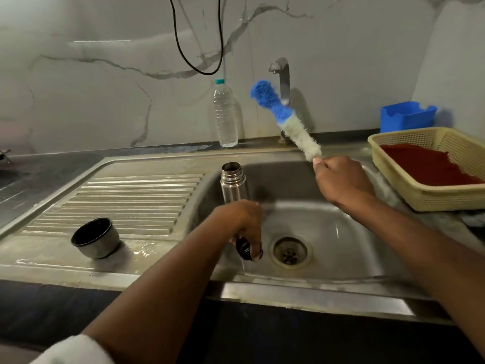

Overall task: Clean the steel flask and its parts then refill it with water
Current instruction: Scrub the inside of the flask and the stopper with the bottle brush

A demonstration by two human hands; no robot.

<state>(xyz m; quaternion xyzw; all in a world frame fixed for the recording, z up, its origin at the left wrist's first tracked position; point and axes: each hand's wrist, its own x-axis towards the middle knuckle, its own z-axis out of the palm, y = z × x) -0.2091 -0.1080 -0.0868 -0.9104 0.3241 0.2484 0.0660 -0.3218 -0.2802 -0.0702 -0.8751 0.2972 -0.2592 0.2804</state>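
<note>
The open steel flask (pixel 233 182) stands upright over the sink basin (pixel 328 227), its threaded mouth uncovered. My left hand (pixel 242 222) grips its lower body, and a small black part (pixel 245 249), probably the stopper, shows under the fingers. My right hand (pixel 339 179) holds the handle end of a bottle brush (pixel 284 118) with blue and white bristles, raised up and to the right of the flask's mouth, apart from it. The flask's steel cup lid (pixel 95 237) lies on its side on the wet drainboard (pixel 136 198) to the left.
The tap (pixel 282 77) rises behind the basin, no water running. A clear plastic water bottle (pixel 225 114) stands at the wall. A yellow basket (pixel 420 190) with a red cloth sits right of the sink, a blue holder (pixel 405 116) behind it. The drain (pixel 290 252) is open.
</note>
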